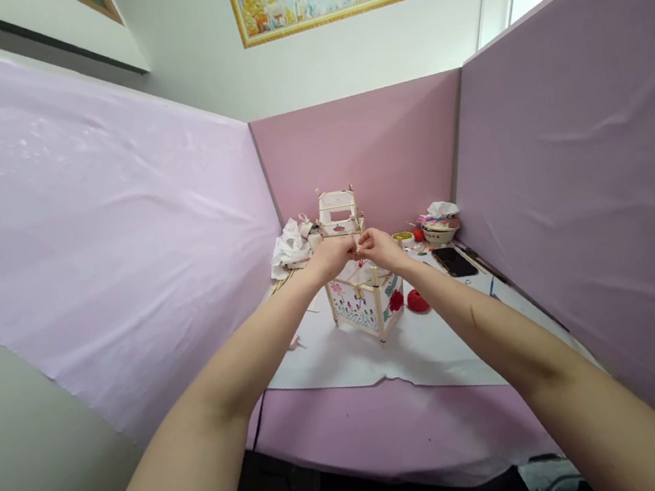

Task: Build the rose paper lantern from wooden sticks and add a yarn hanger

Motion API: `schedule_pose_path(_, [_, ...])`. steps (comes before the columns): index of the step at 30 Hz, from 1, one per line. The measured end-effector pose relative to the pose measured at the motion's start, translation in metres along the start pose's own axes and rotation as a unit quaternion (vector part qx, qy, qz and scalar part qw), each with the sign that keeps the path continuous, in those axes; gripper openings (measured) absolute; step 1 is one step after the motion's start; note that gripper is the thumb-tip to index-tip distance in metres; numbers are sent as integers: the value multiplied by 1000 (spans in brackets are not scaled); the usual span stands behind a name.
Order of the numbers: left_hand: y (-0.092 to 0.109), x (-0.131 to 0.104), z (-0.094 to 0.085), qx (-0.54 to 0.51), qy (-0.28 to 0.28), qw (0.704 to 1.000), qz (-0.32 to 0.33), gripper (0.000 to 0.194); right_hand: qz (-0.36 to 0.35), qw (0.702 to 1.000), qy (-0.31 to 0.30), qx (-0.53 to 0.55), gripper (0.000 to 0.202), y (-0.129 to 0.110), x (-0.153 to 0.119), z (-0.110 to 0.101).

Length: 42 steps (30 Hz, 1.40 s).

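My left hand (335, 256) and my right hand (381, 248) meet fingertip to fingertip over the top of a lantern-like box (355, 304). The fingers of both hands are pinched together. A small bit of red thread (360, 262) shows just under the fingertips; its run between the fingers is too small to follow. The box has a frame of pale wooden sticks and white panels with painted flowers, a butterfly and a large red flower. It stands upright on the table, its top edge partly hidden by my hands. Right beside it lies a red ball of yarn (418, 301).
Behind my hands stands a smaller stick frame with white panels (336, 200). White crumpled cloth (290, 249) lies at the back left. At the back right are a bowl with bundled things (440, 235), a roll of tape (403, 238) and a black phone (454, 262). Partitions enclose three sides.
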<state>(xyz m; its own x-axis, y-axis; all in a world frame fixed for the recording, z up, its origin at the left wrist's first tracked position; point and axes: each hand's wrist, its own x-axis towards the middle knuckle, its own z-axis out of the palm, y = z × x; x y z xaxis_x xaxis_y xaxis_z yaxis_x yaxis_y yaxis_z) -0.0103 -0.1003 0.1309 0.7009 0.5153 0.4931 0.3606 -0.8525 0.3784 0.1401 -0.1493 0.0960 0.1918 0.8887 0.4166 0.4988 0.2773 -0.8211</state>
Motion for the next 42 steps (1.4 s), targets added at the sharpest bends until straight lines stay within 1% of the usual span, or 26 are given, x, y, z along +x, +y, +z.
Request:
schedule_pose_path(3, [1, -1, -8, 16, -31, 999, 6, 12, -12, 998, 4, -54, 24, -1, -4, 0])
schedule_pose_path(6, [4, -2, -18, 57, -76, 995, 31, 12, -33, 993, 17, -112, 23, -3, -8, 1])
schedule_pose_path(8, [6, -3, -22, 83, -98, 991, 34, 11, -51, 989, 22, -141, 22, -5, -9, 2])
schedule_pose_path(12, [8, 0, -28, 101, -128, 986, 22, 4, -84, 982, 29, -167, 18, -7, -8, 4])
schedule_pose_path(16, [8, 4, -32, 84, -150, 985, 4, 2, -89, 980, 30, -174, 16, -10, -6, 3])
schedule_pose_path(18, [8, 7, -34, 74, -145, 987, -5, 4, -92, 984, 17, -150, 16, -12, -5, -1])
schedule_pose_path(21, [9, 11, -35, 64, -114, 991, -16, 7, -87, 993, -44, -72, 22, -11, -1, -9])
schedule_pose_path(23, [11, 13, -34, 68, -89, 993, -21, 7, -85, 992, -81, -46, 23, -9, 2, -15])
schedule_pose_path(27, [14, 14, -32, 54, -60, 996, -33, 9, -82, 986, -104, -103, 16, -10, 3, -21])
schedule_pose_path(30, [13, 12, -27, 0, -45, 999, -32, 10, -76, 981, -102, -148, 11, -13, -1, -20])
schedule_pose_path(32, [12, 9, -22, -62, -28, 997, -45, 15, -73, 982, -91, -148, 14, -16, -2, -17])
schedule_pose_path(35, [12, 0, -12, -181, -5, 977, -116, 32, -31, 994, -61, -84, 14, -17, -3, -14])
schedule_pose_path(37, [13, -6, -5, -241, -13, 958, -156, 41, 1, 998, -48, -36, 12, -18, -3, -13])
schedule_pose_path(39, [14, -11, 1, -258, -17, 950, -173, 38, 10, 999, -44, -20, 11, -18, -3, -13])
schedule_pose_path(42, [16, -14, 6, -214, 16, 961, -172, 21, 4, 998, -29, -54, 11, -18, -3, -15])
